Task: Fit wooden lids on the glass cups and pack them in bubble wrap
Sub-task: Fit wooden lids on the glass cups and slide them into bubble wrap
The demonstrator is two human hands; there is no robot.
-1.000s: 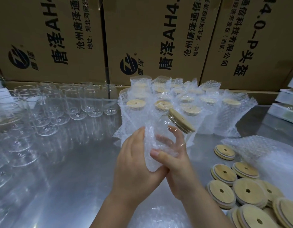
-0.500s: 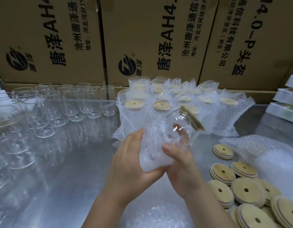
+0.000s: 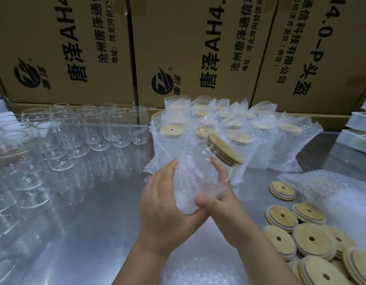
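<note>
Above the steel table [image 3: 91, 212] both hands hold a glass cup [image 3: 200, 167] tilted to the right, its wooden lid [image 3: 224, 150] fitted on top. A bubble wrap sleeve [image 3: 185, 194] covers the cup's lower part. My left hand [image 3: 163, 204] grips the wrapped base from the left. My right hand [image 3: 221, 204] holds the cup from the right, thumb on the wrap and fingers up the glass. Several wrapped, lidded cups [image 3: 239, 136] stand just behind.
Bare glass cups [image 3: 79, 132] crowd the left and back left. Loose wooden lids [image 3: 307, 241] lie at the right front, a heap of bubble wrap sleeves [image 3: 330, 192] behind them. More bubble wrap [image 3: 190, 272] lies at the near edge. Cardboard boxes [image 3: 188, 48] wall the back.
The cup has tilted a little further and the bubble wrap sleeve has slid higher up its body. Both hands shifted slightly along the wrap.
</note>
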